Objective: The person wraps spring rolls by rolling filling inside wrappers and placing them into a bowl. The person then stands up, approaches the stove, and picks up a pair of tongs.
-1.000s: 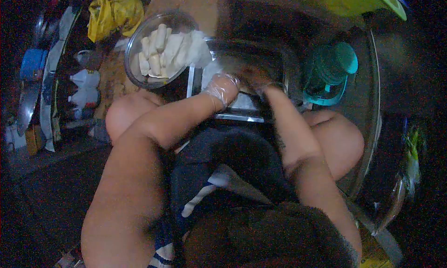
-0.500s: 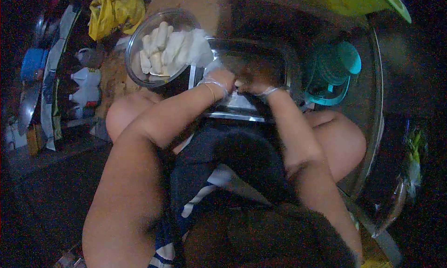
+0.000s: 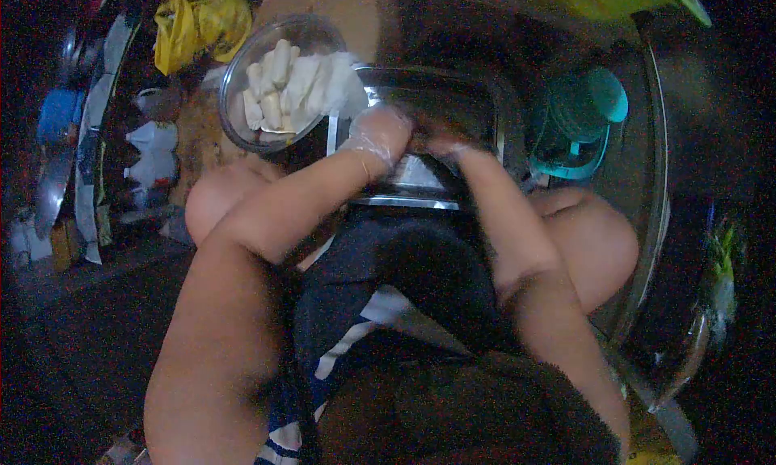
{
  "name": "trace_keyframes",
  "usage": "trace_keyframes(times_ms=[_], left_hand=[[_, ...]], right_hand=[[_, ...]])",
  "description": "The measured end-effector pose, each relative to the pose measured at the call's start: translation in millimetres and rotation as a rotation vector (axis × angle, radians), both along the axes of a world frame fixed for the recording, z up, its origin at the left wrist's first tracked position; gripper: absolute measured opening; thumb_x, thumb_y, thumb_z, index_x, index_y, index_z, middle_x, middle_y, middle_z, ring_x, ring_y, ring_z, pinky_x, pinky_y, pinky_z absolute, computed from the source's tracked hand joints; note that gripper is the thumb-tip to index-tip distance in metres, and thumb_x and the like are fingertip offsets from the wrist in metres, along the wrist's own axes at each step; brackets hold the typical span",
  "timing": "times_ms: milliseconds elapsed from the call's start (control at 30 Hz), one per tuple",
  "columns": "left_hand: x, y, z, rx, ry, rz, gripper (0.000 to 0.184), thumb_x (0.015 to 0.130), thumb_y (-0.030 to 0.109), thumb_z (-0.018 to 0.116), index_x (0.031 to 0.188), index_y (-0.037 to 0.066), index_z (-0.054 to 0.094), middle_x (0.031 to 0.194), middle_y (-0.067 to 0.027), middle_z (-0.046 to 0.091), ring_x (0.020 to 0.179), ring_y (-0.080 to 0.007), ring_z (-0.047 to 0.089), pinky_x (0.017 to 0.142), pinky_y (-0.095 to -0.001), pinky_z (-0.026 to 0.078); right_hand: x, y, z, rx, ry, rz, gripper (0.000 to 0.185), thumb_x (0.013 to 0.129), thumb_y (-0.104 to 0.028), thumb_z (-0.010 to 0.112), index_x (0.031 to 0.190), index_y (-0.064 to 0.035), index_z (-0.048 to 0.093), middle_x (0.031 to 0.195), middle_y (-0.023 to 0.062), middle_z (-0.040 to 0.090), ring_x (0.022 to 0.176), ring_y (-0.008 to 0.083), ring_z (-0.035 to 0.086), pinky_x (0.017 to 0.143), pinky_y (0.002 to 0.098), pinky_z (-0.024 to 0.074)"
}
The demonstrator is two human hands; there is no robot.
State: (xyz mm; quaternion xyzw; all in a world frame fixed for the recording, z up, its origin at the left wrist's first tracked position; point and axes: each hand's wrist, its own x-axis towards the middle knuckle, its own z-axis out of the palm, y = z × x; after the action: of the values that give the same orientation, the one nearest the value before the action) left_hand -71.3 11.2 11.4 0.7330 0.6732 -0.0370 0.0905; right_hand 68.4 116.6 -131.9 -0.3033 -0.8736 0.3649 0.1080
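Both hands wear clear plastic gloves and meet over a rectangular metal tray (image 3: 416, 202). My left hand (image 3: 381, 133) is curled closed, its fingertips turned toward the other hand. Close against it, my right hand (image 3: 440, 137) is in shadow, its fingers bent inward. What the fingers hold is hidden and smeared. A clear round bowl (image 3: 234, 129) stands beyond my left forearm. White rolls (image 3: 271, 81) lie in it, next to thin white sheets (image 3: 319, 85) that hang over its right side toward the tray.
A teal plastic container (image 3: 578, 113) stands right of the tray. On the left are white plastic jugs (image 3: 152, 154), with a yellow bag (image 3: 200, 28) farther back. Green-topped stalks (image 3: 719, 279) lie at far right. My bent knees flank the tray.
My left hand has rolled over slightly, showing more of its back. The right hand has shifted slightly up and left. The small pale bit seen between them is now hidden.
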Motion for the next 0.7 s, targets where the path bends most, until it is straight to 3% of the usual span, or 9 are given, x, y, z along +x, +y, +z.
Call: trace_keyframes(times_ms=[67,167,233,267,367,467,533,600,700], left_hand=[[9,-7,-3,0.059,0.063,-0.126,0.017,0.083,0.016,0.052,0.088,0.005,0.064,0.091,-0.0155,0.065,0.086,-0.034,0.063,0.074,-0.0455,0.051],[18,-24,-9,0.128,0.018,-0.115,0.014,0.08,0.013,0.051,0.083,0.006,0.062,0.088,-0.0137,0.065,0.085,-0.0306,0.063,0.07,-0.0438,0.05],[11,-20,-21,0.106,0.081,-0.212,0.016,0.081,0.014,0.05,0.089,0.007,0.062,0.089,-0.0123,0.066,0.088,-0.029,0.062,0.071,-0.0424,0.049],[10,-20,-18,0.081,0.112,-0.209,0.017,0.082,0.015,0.05,0.09,0.007,0.062,0.09,-0.0121,0.066,0.089,-0.0287,0.062,0.072,-0.0423,0.049],[8,-13,-23,0.012,0.155,-0.219,0.019,0.084,0.016,0.048,0.092,0.008,0.062,0.094,-0.0114,0.066,0.09,-0.0283,0.062,0.074,-0.0427,0.047],[8,-10,-24,-0.025,0.146,-0.196,0.022,0.087,0.018,0.045,0.095,0.009,0.063,0.099,-0.0111,0.065,0.093,-0.0285,0.062,0.075,-0.0441,0.046],[10,-8,-22,-0.052,0.144,-0.174,0.024,0.088,0.019,0.044,0.098,0.009,0.064,0.102,-0.0111,0.065,0.096,-0.0286,0.061,0.076,-0.0454,0.045],[10,-5,-21,-0.091,0.155,-0.157,0.026,0.089,0.019,0.043,0.101,0.01,0.064,0.105,-0.0112,0.064,0.099,-0.0287,0.06,0.078,-0.0467,0.044],[11,3,-23,-0.152,0.108,-0.079,0.028,0.089,0.018,0.043,0.104,0.009,0.064,0.108,-0.0119,0.063,0.102,-0.028,0.059,0.078,-0.0475,0.044]], right_hand=[[0,6,-5,-0.118,-0.098,0.02,0.043,0.077,-0.031,0.068,0.116,-0.0144,0.062,0.115,0.0113,0.062,0.108,0.029,0.055,0.097,0.041,0.04],[0,13,13,-0.335,-0.237,0.059,0.039,0.079,-0.032,0.065,0.114,-0.0144,0.063,0.114,0.0105,0.063,0.105,0.0281,0.056,0.095,0.0398,0.0409],[3,28,-12,-0.367,-0.198,0.099,0.036,0.081,-0.035,0.063,0.11,-0.0139,0.065,0.112,0.0104,0.064,0.101,0.0273,0.057,0.092,0.0392,0.0427],[7,29,-10,-0.299,-0.248,0.08,0.036,0.081,-0.036,0.061,0.109,-0.0134,0.066,0.111,0.0105,0.064,0.1,0.0272,0.058,0.091,0.039,0.0434],[10,14,65,-0.17,-0.363,0.051,0.035,0.082,-0.037,0.06,0.106,-0.0121,0.067,0.108,0.0108,0.065,0.098,0.0271,0.058,0.089,0.0387,0.0445],[12,15,84,-0.201,-0.411,0.076,0.034,0.081,-0.034,0.062,0.106,-0.0112,0.067,0.107,0.0108,0.065,0.098,0.0273,0.058,0.09,0.0388,0.0438],[16,16,86,-0.223,-0.445,0.093,0.034,0.08,-0.032,0.063,0.106,-0.0106,0.067,0.106,0.0108,0.066,0.099,0.0275,0.057,0.091,0.0389,0.0434],[24,18,46,-0.045,-0.265,0.13,0.032,0.078,-0.029,0.066,0.104,-0.0105,0.068,0.104,0.0103,0.067,0.096,0.0274,0.059,0.089,0.0391,0.0447],[26,22,34,-0.143,-0.19,0.134,0.031,0.077,-0.024,0.067,0.105,-0.0107,0.067,0.105,0.0105,0.066,0.096,0.027,0.059,0.089,0.039,0.0453]])
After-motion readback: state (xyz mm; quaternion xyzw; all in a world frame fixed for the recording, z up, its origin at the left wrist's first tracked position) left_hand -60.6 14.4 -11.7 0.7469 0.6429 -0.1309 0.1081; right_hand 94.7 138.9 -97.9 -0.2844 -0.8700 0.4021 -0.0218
